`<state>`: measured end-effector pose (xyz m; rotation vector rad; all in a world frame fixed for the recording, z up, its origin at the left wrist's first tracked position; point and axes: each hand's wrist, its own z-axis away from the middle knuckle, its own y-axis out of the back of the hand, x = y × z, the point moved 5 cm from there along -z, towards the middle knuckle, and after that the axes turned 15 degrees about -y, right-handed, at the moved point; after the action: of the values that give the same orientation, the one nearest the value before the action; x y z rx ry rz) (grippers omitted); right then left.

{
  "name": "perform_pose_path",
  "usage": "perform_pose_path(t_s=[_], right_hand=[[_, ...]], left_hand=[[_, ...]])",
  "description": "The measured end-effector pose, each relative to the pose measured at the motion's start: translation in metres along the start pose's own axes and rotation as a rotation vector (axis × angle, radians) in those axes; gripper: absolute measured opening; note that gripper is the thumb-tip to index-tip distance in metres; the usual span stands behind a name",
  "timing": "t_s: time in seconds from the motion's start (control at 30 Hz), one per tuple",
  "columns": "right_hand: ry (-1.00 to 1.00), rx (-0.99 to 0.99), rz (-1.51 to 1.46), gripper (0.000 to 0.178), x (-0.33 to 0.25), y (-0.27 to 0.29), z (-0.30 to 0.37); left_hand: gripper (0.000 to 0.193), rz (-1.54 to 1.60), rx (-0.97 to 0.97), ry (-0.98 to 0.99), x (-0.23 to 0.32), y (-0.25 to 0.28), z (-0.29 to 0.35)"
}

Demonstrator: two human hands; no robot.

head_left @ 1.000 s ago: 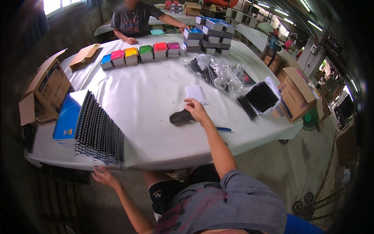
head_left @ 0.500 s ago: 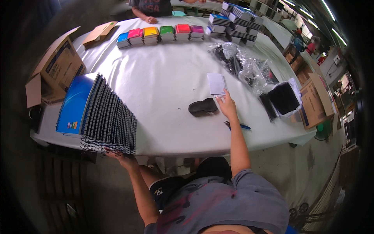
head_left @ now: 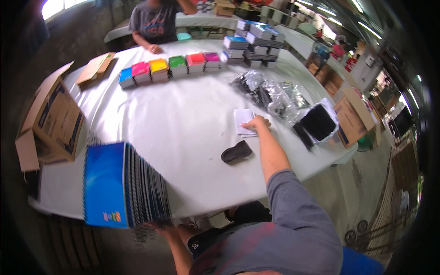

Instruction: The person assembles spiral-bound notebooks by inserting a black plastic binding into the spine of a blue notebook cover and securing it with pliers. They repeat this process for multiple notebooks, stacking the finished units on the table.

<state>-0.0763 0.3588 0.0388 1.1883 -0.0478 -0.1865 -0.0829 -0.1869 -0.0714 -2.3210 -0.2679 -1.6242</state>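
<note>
At the near left stands a row of large blue-covered spiral notebooks (head_left: 104, 183), packed together with their black coils showing. My left hand (head_left: 161, 226) is against its lower near corner, fingers hidden and blurred. Across the table, my right hand (head_left: 257, 123) has its fingers curled on a small white spiral notepad (head_left: 243, 118), the thumb lying over the page. White paper shows beneath the hand as well. A black pouch-like object (head_left: 236, 152) rests on the white tabletop just nearer to me than the notepad.
Stacks of small coloured notebooks (head_left: 178, 66) line the far side, beside taller notebook piles (head_left: 253, 43). Crumpled clear plastic (head_left: 275, 98) and a pack of black coils (head_left: 319, 121) lie right. Cardboard boxes (head_left: 57, 119) flank the table. A person (head_left: 156, 25) stands opposite.
The view has shifted, placing the table lower. My right hand has turned and reaches farther over the notepad, fingers now curled. The blue pen seen earlier is no longer visible.
</note>
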Motion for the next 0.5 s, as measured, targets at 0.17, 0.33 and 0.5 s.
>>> perform_pose_path(t_s=[0.17, 0.33, 0.5], right_hand=[[-0.037, -0.075, -0.318, 0.107, 0.000, -0.005, 0.004], [0.126, 0.053, -0.658, 0.082, 0.035, -0.006, 0.020], [0.353, 0.322, -0.619, 0.048, 0.095, 0.042, 0.081]], left_hand=[[0.061, -0.157, -0.132, 0.020, -0.016, 0.014, 0.010], [0.061, -0.335, -0.258, 0.011, -0.013, 0.025, -0.004], [0.068, -0.106, -0.266, 0.006, 0.012, 0.020, -0.018]])
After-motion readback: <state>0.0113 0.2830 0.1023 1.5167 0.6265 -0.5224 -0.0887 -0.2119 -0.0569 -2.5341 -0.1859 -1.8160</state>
